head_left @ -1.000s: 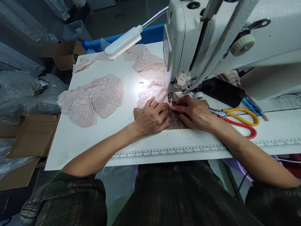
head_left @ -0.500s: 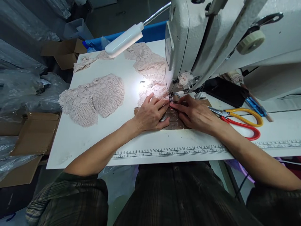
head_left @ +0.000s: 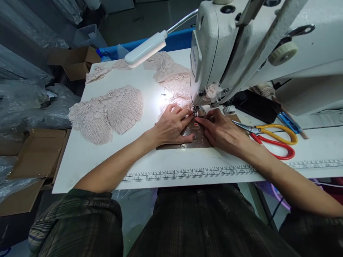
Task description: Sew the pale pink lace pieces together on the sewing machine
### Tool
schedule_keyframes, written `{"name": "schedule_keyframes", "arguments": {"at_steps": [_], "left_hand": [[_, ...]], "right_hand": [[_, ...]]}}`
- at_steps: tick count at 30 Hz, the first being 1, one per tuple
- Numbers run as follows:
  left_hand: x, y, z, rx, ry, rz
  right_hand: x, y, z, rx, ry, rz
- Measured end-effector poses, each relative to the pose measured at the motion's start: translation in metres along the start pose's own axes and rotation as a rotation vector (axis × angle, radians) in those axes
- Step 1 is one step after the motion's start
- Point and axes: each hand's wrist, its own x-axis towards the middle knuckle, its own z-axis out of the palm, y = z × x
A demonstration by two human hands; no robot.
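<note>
A white table (head_left: 88, 160) fills the middle of the view, with a printed ruler (head_left: 187, 174) running along its near edge. A white sewing machine (head_left: 209, 46) stands over its right side, a pale rosette (head_left: 213, 91) fixed low on its head. The lace (head_left: 178, 96) lies beneath the machine's head, its near end reaching the foot (head_left: 199, 112). The left hand (head_left: 173, 123) rests palm down at that end, fingers stretched forward and slightly parted, thumb set apart over a brown plate (head_left: 198, 140). The right hand (head_left: 223, 130) comes in from the other side with its index finger pointed at the foot; the fingertips are small and crowded there, so I cannot tell whether they pinch the lace. A white lamp (head_left: 146, 50) on a bendy neck throws a bright patch onto the table beside the lace. A separate lace piece (head_left: 107, 114) lies spread out on the left. Right of the hands are scissors (head_left: 278, 135) with one yellow and one red handle, a black slab (head_left: 253, 105) and a blue tool (head_left: 289, 122). Beyond the far edge are blue sheeting (head_left: 175, 40) and a dim floor (head_left: 139, 18); to the left, a clear bin (head_left: 89, 36), a carton (head_left: 76, 66), plastic bags (head_left: 32, 101) and flattened cardboard (head_left: 37, 153) crowd together.
</note>
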Motion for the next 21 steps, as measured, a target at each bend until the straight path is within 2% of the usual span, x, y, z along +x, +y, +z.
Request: {"name": "schedule_keyframes", "arguments": {"at_steps": [6, 11, 18, 21], "left_hand": [[0.001, -0.004, 0.000, 0.013, -0.016, 0.000], [0.000, -0.004, 0.004, -0.011, 0.030, -0.048], [-0.001, 0.000, 0.004, -0.070, 0.133, -0.164], [-0.001, 0.001, 0.004, -0.063, 0.144, -0.172]], "right_hand": [[-0.003, 0.010, -0.001, 0.145, 0.107, 0.103], [0.001, 0.021, 0.002, 0.181, 0.063, 0.298], [0.003, 0.023, 0.005, 0.209, 0.078, 0.323], [0.004, 0.021, 0.001, 0.235, 0.059, 0.335]]}}
